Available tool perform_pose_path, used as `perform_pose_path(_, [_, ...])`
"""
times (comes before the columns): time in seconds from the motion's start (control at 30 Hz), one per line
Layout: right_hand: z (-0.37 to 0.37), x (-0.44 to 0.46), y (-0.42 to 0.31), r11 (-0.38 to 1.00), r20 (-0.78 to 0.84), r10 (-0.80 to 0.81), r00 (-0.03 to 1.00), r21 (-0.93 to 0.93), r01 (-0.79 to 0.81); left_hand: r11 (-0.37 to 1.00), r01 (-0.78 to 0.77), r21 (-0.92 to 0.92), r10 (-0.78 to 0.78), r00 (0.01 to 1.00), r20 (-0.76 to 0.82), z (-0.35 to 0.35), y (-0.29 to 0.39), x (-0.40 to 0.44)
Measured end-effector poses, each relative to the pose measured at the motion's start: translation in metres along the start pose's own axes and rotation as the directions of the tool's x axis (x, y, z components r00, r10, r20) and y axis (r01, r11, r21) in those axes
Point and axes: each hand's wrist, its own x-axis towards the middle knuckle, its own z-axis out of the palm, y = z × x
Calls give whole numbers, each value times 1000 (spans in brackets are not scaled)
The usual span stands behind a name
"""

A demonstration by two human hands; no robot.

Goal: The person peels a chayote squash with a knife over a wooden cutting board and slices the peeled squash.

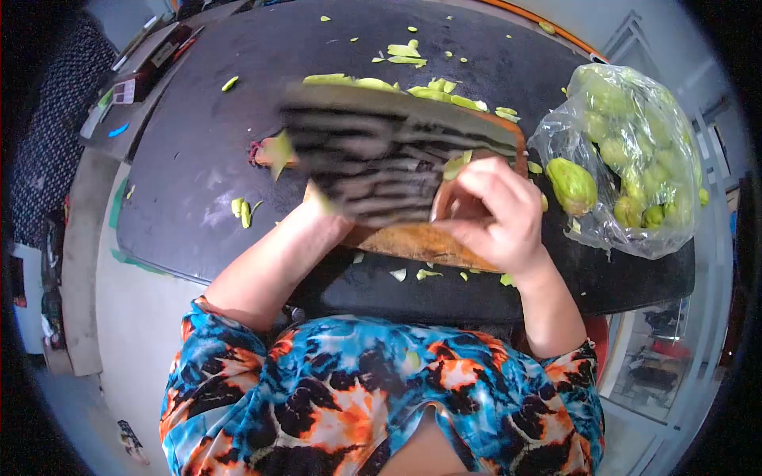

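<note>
The right hand (502, 214) clamps its fingers around the handle of the cleaver (357, 155), whose blurred blade stretches leftward over the cutting board (429, 243). The blade hides the left hand's (324, 216) fingers; their state I cannot tell.

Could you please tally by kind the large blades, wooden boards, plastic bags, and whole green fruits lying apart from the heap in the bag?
Large blade, blurred: 1
Wooden board, partly hidden: 1
Clear plastic bag: 1
Separate green fruit: 1
Total: 4
</note>
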Motion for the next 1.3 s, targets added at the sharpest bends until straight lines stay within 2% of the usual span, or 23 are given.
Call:
perform_pose_path(0.03, [-1,1,-3,989,25,-120,993,-84,121,999,45,26,-47,996,73,1,3,-6])
perform_pose_path(0.07, [0,0,-6,985,64,-143,988,-94,148,950,206,-236,-149,960,238,4,14,-3])
perform_pose_path(0.1, [6,-3,-5,985,74,-146,986,-86,152,906,293,-306,-199,932,303,-2,19,0])
perform_pose_path(0.13, [11,-5,-4,985,84,-150,985,-78,157,942,172,-286,-148,983,105,7,17,-9])
perform_pose_path(0.2, [12,-3,-8,973,135,-144,980,-158,165,978,107,-180,-95,993,75,-5,12,8])
perform_pose_path(0.23, [11,-1,-8,965,161,-139,977,-199,171,964,92,-249,-90,996,19,-7,10,9])
perform_pose_path(0.33, [11,1,-9,950,232,-131,964,-248,188,979,65,-194,-44,993,111,-19,4,14])
perform_pose_path(0.37, [13,0,-7,942,222,-146,964,-266,203,994,16,-108,-15,1000,8,-20,3,16])
perform_pose_path(0.47, [16,0,-4,945,237,-115,965,-274,180,995,0,-99,2,1000,21,-26,1,20])
perform_pose_path(0.57, [16,2,-2,946,224,-112,968,-273,173,992,-7,-125,-8,993,-117,-16,2,20])
perform_pose_path(0.67, [16,1,0,946,246,-90,965,-283,161,982,18,-190,-39,993,-108,-13,1,18])
perform_pose_path(0.77, [15,1,-1,951,239,-107,965,-260,170,984,16,-176,-28,997,-69,-16,1,19])
perform_pose_path(0.87, [18,0,-1,949,237,-112,965,-264,175,976,22,-217,-22,1000,6,-18,1,20])
perform_pose_path(1.07, [17,-2,2,944,247,-144,958,-255,208,987,-3,-162,-13,995,-99,-6,0,14])
perform_pose_path(1.3, [17,-2,0,946,255,-154,955,-242,217,987,-11,-162,-5,995,-97,-9,-1,14])
